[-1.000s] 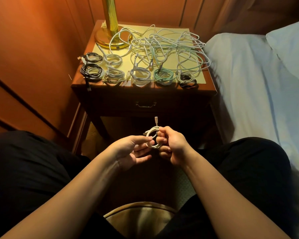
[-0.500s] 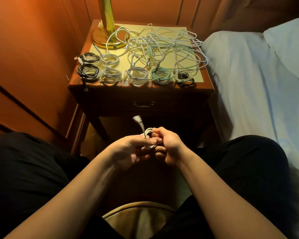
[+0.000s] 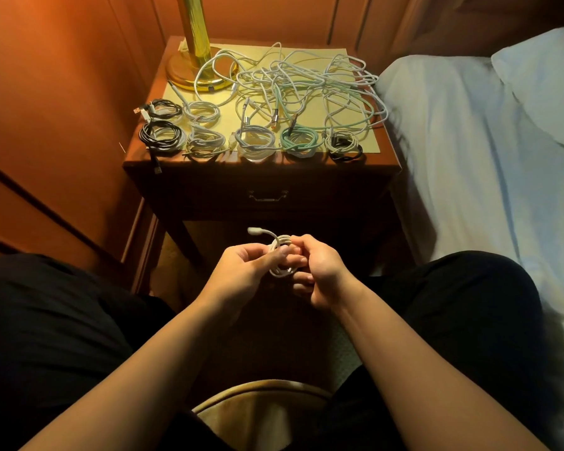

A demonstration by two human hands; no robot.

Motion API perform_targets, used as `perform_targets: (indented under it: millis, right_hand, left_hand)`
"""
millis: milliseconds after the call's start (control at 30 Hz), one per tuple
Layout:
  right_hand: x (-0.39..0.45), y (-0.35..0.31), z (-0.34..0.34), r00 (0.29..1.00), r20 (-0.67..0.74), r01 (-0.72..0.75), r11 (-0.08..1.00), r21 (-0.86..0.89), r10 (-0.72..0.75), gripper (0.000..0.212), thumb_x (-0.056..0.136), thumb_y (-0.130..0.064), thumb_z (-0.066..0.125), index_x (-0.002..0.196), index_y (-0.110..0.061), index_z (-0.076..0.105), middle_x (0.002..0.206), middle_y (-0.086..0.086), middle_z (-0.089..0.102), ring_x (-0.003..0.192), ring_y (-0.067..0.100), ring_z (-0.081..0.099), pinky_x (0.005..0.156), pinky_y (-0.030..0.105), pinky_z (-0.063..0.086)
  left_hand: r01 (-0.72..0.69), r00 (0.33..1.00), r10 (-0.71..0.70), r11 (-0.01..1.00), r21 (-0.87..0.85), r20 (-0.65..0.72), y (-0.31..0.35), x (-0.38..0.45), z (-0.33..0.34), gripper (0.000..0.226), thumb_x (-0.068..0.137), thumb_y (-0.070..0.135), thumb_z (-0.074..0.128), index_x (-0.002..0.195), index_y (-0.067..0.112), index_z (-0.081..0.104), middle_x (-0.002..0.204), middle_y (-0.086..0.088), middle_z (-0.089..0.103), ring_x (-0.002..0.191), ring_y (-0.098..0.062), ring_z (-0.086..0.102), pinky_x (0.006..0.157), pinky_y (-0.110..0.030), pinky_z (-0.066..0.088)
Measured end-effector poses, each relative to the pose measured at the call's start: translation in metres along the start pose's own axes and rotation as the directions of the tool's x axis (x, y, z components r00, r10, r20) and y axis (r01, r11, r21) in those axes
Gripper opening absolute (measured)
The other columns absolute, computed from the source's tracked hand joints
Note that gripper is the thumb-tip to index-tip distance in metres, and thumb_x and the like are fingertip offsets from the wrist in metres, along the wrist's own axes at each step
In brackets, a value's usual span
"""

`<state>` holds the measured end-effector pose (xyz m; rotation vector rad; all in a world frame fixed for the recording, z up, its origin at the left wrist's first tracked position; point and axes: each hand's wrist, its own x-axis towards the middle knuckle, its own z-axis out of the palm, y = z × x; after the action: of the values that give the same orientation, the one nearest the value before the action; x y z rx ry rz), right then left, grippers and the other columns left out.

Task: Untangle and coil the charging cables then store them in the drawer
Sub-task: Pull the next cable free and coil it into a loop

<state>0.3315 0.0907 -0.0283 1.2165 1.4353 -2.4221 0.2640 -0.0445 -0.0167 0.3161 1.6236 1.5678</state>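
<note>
Both hands clamp a small white cable coil (image 3: 280, 259): left hand (image 3: 241, 271) pinches its near side, right hand (image 3: 318, 275) grips opposite, fingers hiding the coil's far edge. Plug end (image 3: 254, 230) projects above the grip.

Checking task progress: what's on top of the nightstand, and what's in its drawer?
On the nightstand: a yellow mat, a brass lamp base, a tangled cable pile and seven coiled cables along the front. The drawer is closed; its contents are hidden.

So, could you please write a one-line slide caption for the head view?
Both hands wind a white cable below the nightstand, with its tangled pile.
</note>
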Motion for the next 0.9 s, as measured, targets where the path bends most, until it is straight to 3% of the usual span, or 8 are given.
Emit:
perform_targets:
  millis: [100,167,200,267,500,633,800,900]
  right_hand:
    - [0.002,0.001,0.002,1.000,0.011,-0.004,0.998,-0.069,0.005,0.045,0.109,-0.035,0.039,0.065,-0.025,0.043,0.055,-0.009,0.033,0.039,0.006,0.021,0.038,0.021,0.022]
    - [0.001,0.002,0.004,1.000,0.025,0.003,0.994,-0.111,0.000,0.045,0.109,-0.035,0.038,0.065,-0.026,0.042,0.053,-0.010,0.032,0.038,0.005,0.021,0.038,0.020,0.022]
    - [0.001,0.002,0.005,0.999,0.032,0.010,0.991,-0.131,-0.006,0.045,0.110,-0.035,0.037,0.066,-0.026,0.042,0.053,-0.011,0.033,0.038,0.005,0.021,0.038,0.020,0.023]
    - [-0.001,0.001,0.007,0.999,0.043,0.028,0.986,-0.166,-0.021,0.044,0.110,-0.035,0.037,0.067,-0.026,0.042,0.052,-0.012,0.034,0.039,0.004,0.023,0.040,0.020,0.023]
    - [-0.005,-0.001,0.010,0.998,0.020,0.062,0.968,-0.242,-0.059,0.035,0.109,-0.039,0.044,0.078,-0.025,0.054,0.059,-0.011,0.045,0.048,0.005,0.036,0.052,0.024,0.028]
    - [-0.011,-0.004,0.010,0.996,0.039,0.084,0.976,-0.201,-0.077,0.030,0.108,-0.037,0.047,0.085,-0.021,0.058,0.063,-0.008,0.048,0.057,0.009,0.040,0.055,0.026,0.030]
    - [-0.013,-0.004,0.011,0.993,0.057,0.116,0.967,-0.228,-0.106,0.027,0.107,-0.036,0.049,0.088,-0.020,0.061,0.068,-0.007,0.053,0.063,0.008,0.048,0.058,0.025,0.036]
    - [-0.014,-0.002,0.013,0.989,0.098,0.132,0.966,-0.221,-0.113,0.030,0.109,-0.033,0.046,0.084,-0.021,0.060,0.062,-0.011,0.053,0.056,0.004,0.047,0.052,0.021,0.036]
  left_hand:
    - [-0.085,0.963,0.178,0.911,0.404,-0.201,-0.008,0.004,-0.003,0.029,0.097,0.042,0.067,0.079,0.023,0.079,0.075,0.005,0.076,0.074,-0.004,0.071,0.069,-0.032,0.057]
    - [-0.076,0.890,0.371,0.695,0.715,-0.266,-0.015,0.006,-0.008,0.033,0.093,0.056,0.067,0.076,0.030,0.075,0.068,0.011,0.071,0.067,-0.002,0.067,0.062,-0.036,0.058]
    - [-0.059,0.845,0.457,0.594,0.802,-0.276,-0.016,0.006,-0.011,0.032,0.089,0.060,0.068,0.076,0.031,0.074,0.069,0.012,0.069,0.066,-0.003,0.066,0.060,-0.035,0.058]
    - [-0.091,0.780,0.568,0.520,0.849,-0.264,-0.015,0.007,-0.016,0.028,0.084,0.058,0.076,0.083,0.030,0.073,0.079,0.013,0.069,0.072,-0.006,0.065,0.061,-0.035,0.058]
    - [-0.318,0.709,0.677,0.558,0.767,-0.198,-0.020,0.008,-0.012,0.023,0.095,0.040,0.070,0.104,0.023,0.080,0.100,0.009,0.070,0.081,-0.009,0.066,0.064,-0.039,0.059]
    - [-0.366,0.756,0.602,0.716,0.595,-0.260,-0.018,0.013,-0.012,0.021,0.094,0.031,0.073,0.108,0.017,0.080,0.105,0.008,0.073,0.099,-0.004,0.069,0.082,-0.037,0.060]
    - [-0.358,0.802,0.546,0.765,0.536,-0.244,-0.017,0.006,-0.009,0.020,0.098,0.031,0.068,0.111,0.020,0.080,0.095,0.011,0.077,0.088,0.002,0.072,0.074,-0.033,0.061]
    - [-0.313,0.841,0.471,0.824,0.472,-0.266,-0.017,0.007,-0.008,0.017,0.101,0.032,0.065,0.098,0.026,0.080,0.083,0.007,0.078,0.081,-0.009,0.074,0.071,-0.043,0.059]
